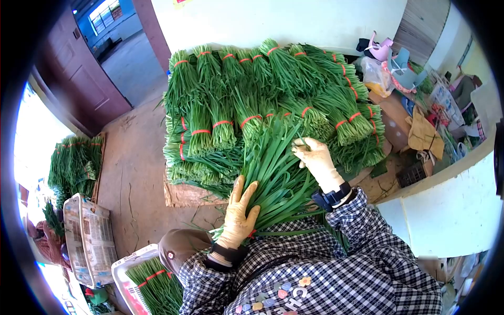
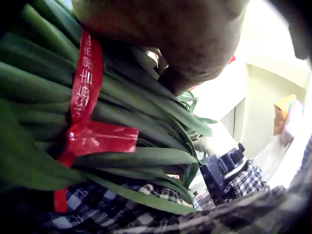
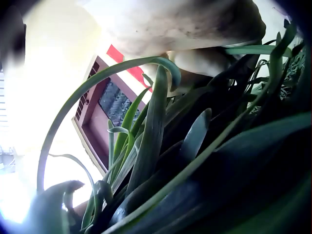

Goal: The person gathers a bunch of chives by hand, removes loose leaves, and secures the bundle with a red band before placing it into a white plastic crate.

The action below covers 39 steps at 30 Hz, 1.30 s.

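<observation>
Resting on a loose sheaf of long, flat green leaves (image 1: 278, 181), the gloved left hand (image 1: 239, 215) lies at the centre of the head view, its fingers mostly straight and spread. A glossy red tape (image 1: 252, 233) shows beside its palm. The gloved right hand (image 1: 317, 160), towards one o'clock, has bent fingers at the sheaf's upper edge; whether they pinch a leaf, I cannot tell. The sheaf lies over the black-and-white checked clothing (image 1: 315, 273). At twelve o'clock rises a stack of green bundles with red bands (image 1: 262, 100); at seven o'clock a white plastic crate (image 1: 122, 273) holds another banded bundle (image 1: 157, 281).

In the left wrist view, the left hand covers the top of the sheaf, and the tape, printed with white characters, wraps it towards nine o'clock, its flat end sticking out.

In the right wrist view, the right hand spans twelve o'clock, close above the leaves; one narrow leaf (image 3: 78, 97) arches from nine o'clock to its fingers.
</observation>
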### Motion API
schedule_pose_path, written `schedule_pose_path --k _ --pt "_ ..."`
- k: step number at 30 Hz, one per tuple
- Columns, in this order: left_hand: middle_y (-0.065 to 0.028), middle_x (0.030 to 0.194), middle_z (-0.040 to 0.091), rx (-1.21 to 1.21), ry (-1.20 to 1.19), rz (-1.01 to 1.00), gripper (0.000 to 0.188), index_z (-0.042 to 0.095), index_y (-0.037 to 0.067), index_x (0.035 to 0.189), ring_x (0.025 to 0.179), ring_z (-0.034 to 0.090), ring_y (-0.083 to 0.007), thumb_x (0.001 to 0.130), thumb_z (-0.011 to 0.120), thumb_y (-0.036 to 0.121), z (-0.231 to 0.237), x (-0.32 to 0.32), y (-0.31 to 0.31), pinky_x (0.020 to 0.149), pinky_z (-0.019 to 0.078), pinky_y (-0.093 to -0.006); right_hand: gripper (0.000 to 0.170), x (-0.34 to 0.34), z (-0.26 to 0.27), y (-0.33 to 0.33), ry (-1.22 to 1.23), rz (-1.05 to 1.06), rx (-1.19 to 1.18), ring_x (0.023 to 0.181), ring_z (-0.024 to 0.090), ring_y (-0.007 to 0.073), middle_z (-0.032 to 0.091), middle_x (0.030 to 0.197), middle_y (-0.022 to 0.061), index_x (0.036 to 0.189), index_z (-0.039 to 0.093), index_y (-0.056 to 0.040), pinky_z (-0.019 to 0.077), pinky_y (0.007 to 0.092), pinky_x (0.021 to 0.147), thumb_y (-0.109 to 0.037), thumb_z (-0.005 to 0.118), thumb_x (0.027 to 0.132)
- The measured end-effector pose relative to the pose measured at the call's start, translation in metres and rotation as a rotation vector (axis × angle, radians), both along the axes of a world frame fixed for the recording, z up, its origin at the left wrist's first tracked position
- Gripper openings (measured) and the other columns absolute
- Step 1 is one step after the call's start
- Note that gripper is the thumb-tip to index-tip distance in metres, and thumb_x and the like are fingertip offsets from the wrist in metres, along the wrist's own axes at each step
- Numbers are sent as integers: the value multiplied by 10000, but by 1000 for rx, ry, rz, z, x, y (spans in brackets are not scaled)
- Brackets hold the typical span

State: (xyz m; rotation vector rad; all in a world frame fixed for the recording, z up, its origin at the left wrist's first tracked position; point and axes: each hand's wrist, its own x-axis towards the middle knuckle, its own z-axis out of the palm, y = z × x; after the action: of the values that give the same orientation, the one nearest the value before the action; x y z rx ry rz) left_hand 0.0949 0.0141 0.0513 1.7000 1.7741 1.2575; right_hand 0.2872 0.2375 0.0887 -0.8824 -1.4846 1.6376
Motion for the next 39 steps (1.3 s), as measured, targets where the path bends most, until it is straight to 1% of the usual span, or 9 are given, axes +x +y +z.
schedule_pose_path --k 5,7,10,14,18,24,27,30,39 --pt "-222 1692 267 124 -53 42 435 658 103 1238 1553 301 -409 862 665 -115 -13 -2 1 1247 293 -470 177 11 22 -33 -114 -110 97 579 615 77 730 879 31 1112 721 -19 474 215 521 -134 734 978" --pt "-221 1660 322 165 -13 62 297 695 91 1042 1498 382 -396 848 657 -129 -22 -3 2 1210 341 -461 168 14 34 -61 -145 -164 447 588 634 87 742 868 48 1063 728 -53 466 231 500 -192 757 972" --pt "-234 1624 400 170 -48 102 318 705 119 1062 1452 421 -455 809 689 -73 -23 -2 4 1184 366 -501 113 14 59 -94 -121 -78 1220 566 644 154 764 896 46 1029 746 -116 473 282 486 -195 752 949" --pt "-234 1627 399 141 -111 90 339 693 133 1098 1472 403 -461 805 712 -38 -33 -2 6 1197 358 -508 61 6 91 -124 -273 302 1333 585 657 169 779 909 21 1004 740 -129 487 293 492 -131 692 967" --pt "-218 1682 318 115 28 75 432 684 105 1170 1500 378 -424 777 746 -66 -12 0 1 1207 353 -480 104 -10 104 -100 -120 55 721 567 586 63 757 838 39 1056 752 -62 501 212 506 -110 749 964" --pt "-134 1676 377 -19 185 94 389 728 138 1230 1517 369 -386 842 768 150 -4 10 -4 1195 341 -544 148 -43 116 -110 -76 277 1048 683 711 114 782 903 30 1039 758 -81 549 219 571 -68 788 894" --pt "-145 1638 439 121 60 71 300 748 133 1173 1496 403 -392 873 758 146 -11 3 2 1197 360 -511 126 -54 114 -88 25 236 501 644 630 55 772 943 39 1077 745 -26 511 203 575 -6 695 963" --pt "-202 1579 496 134 -32 96 255 739 69 1137 1460 443 -416 883 757 71 -24 1 1 1187 378 -491 197 -51 98 -77 -70 247 138 603 600 61 775 1004 59 1189 730 -55 479 199 554 -141 678 1019" --pt "-155 1578 517 118 -95 130 229 779 95 1127 1453 462 -390 900 769 129 -24 1 3 1191 389 -473 555 -27 58 -88 -102 409 -84 684 611 59 756 1169 70 1350 656 -48 470 191 614 -519 521 1089"
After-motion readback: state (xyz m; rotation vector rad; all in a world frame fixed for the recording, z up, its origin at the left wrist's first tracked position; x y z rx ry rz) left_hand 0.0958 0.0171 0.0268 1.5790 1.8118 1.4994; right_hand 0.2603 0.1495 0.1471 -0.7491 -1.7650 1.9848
